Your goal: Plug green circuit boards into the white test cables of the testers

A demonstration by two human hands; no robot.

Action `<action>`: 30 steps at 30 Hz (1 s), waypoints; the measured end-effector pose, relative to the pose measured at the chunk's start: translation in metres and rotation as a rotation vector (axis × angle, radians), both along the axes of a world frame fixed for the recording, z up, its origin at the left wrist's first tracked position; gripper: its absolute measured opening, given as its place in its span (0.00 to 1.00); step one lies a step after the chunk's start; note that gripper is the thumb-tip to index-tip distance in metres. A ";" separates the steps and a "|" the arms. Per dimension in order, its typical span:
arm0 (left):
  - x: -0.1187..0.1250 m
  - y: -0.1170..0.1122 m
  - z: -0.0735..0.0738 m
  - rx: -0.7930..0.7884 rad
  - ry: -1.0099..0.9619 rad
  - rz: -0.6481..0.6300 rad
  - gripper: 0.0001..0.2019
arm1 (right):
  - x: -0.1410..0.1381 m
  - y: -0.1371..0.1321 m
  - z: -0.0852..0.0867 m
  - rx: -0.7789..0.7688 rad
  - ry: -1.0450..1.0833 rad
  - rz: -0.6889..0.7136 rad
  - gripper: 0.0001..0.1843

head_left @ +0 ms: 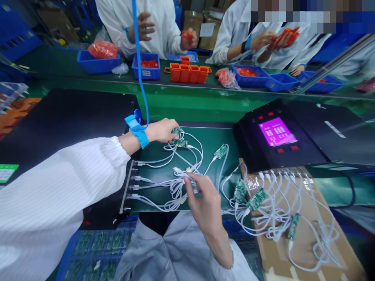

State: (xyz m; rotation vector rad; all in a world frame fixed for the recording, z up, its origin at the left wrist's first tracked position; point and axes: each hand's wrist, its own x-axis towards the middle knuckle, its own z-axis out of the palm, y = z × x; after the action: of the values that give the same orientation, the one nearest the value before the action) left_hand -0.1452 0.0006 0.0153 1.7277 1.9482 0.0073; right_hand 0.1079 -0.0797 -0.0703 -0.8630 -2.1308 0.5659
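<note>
My left hand [164, 130], with a blue wrist strap [137, 130] on its wrist, reaches over the green bench and closes its fingers on a small green circuit board [176, 130]. Right below it lies a second circuit board [181, 143] with a white cable plugged in. Thumb and forefinger of my right hand [206, 199] pinch a white cable [187, 175] near its plug end. Beneath that grip, coiled white cables [175, 191] run to sockets on the black box [96, 113] at the left. Another circuit board [220, 151] with a cable attached lies to the right.
A black tester with a lit purple screen [277, 132] stands at the right. Several cabled boards lie around a cardboard box [307, 249]. A blue tray [66, 249] of boards sits at lower left. Across the bench, people handle orange parts near blue bins [146, 73].
</note>
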 end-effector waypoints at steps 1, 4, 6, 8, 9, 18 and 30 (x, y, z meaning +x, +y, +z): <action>0.001 0.000 0.001 -0.037 0.015 -0.017 0.08 | 0.005 0.001 0.001 -0.025 0.077 -0.015 0.07; 0.003 -0.001 0.002 -0.150 0.057 -0.039 0.11 | 0.017 0.001 -0.002 -0.219 0.238 -0.102 0.07; 0.003 -0.002 0.002 -0.138 0.091 -0.058 0.11 | 0.020 -0.001 -0.007 -0.393 0.325 -0.138 0.09; 0.002 -0.003 0.003 -0.078 0.058 -0.093 0.09 | 0.020 -0.004 -0.012 -0.501 0.383 -0.177 0.11; 0.003 -0.003 0.003 -0.061 -0.011 -0.114 0.08 | 0.020 -0.005 -0.014 -0.523 0.393 -0.198 0.13; 0.023 -0.018 0.014 -0.318 -0.608 -0.290 0.08 | 0.008 -0.004 -0.015 -0.563 0.377 -0.189 0.17; 0.017 -0.016 0.007 -0.283 -0.482 -0.370 0.12 | 0.000 -0.002 -0.013 -0.595 0.422 -0.303 0.19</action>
State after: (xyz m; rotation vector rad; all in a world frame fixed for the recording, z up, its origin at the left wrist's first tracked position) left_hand -0.1280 -0.0149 0.0224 1.6786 1.2105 0.0127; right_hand 0.1076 -0.0815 -0.0829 -1.2304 -1.4249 1.1341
